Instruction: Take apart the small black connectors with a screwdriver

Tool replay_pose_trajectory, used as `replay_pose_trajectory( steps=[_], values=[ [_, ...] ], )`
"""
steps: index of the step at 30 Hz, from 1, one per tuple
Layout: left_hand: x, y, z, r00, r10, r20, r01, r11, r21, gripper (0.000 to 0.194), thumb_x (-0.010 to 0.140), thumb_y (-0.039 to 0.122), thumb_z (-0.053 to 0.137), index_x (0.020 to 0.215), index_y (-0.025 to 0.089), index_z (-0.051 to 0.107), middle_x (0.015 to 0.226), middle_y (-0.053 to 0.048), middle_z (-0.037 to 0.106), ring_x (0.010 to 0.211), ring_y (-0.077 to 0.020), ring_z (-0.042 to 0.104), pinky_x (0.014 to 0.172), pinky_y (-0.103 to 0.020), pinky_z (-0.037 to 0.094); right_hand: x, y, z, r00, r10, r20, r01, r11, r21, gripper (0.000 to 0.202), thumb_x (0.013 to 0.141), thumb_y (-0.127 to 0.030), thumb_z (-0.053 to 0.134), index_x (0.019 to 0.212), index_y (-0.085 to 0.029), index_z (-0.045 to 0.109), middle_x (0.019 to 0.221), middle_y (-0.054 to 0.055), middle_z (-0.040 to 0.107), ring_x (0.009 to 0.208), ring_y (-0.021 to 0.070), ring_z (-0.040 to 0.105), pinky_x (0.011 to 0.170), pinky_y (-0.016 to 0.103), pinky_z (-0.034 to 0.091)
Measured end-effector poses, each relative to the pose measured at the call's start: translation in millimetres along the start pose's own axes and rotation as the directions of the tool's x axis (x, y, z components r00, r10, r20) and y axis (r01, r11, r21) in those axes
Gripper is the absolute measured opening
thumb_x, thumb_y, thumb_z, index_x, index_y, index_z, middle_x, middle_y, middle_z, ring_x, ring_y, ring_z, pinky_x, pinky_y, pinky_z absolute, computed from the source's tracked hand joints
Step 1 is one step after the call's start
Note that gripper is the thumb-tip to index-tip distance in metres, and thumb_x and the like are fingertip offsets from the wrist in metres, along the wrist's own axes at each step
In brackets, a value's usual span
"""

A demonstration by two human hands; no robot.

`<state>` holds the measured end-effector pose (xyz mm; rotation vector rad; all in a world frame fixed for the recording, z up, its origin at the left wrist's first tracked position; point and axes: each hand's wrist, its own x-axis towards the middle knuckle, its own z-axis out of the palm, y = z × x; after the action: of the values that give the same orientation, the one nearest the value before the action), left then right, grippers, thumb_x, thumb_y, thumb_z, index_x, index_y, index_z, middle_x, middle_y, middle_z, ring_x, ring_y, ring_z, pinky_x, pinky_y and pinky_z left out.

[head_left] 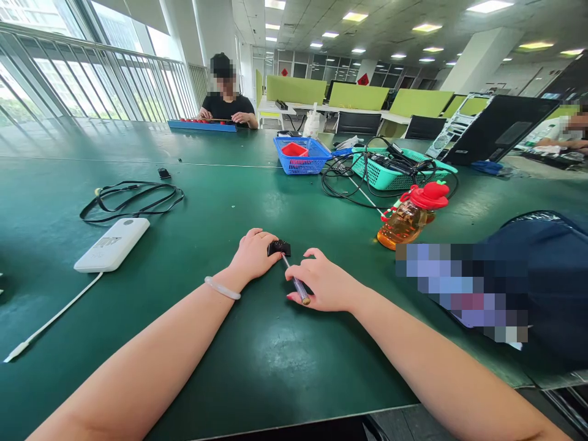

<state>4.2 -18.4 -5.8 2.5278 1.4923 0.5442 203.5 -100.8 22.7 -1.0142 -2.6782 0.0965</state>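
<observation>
Near the middle of the green table point(275, 367), my left hand point(254, 254) holds a small black block-like part point(279, 247) down on the surface, fingers closed at its left side. My right hand point(328, 282) grips a screwdriver point(298, 285) with a clear purplish handle, thumb and fingers around it. The screwdriver slants up and left, and its thin shaft reaches the front of the black part. Whether the tip sits in a screw is too small to tell.
On the left lie a white power bank point(113, 245), its cable and a coiled black cord point(133, 199). At the right are an amber bottle point(407, 217), a blue basket point(303, 156), a teal basket point(399, 171) with cables, and dark cloth point(546, 275). A person point(225, 98) sits across.
</observation>
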Motion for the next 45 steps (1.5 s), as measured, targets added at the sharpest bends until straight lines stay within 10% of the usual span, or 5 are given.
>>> replay_pose_trajectory(
  steps=[45],
  values=[
    [0.0, -0.4, 0.6, 1.000, 0.005, 0.011, -0.005, 1.000, -0.002, 0.035, 0.083, 0.040, 0.060, 0.111, 0.021, 0.065, 0.121, -0.006, 0.068, 0.132, -0.0337, 0.041, 0.110, -0.049, 0.037, 2.2, 0.3, -0.1, 0.996, 0.008, -0.092, -0.020, 0.991, -0.133, 0.014, 0.092, -0.026, 0.050, 0.088, -0.019, 0.061, 0.070, 0.001, 0.069, 0.066, 0.0154, 0.059, 0.088, 0.034, 0.032]
  ],
)
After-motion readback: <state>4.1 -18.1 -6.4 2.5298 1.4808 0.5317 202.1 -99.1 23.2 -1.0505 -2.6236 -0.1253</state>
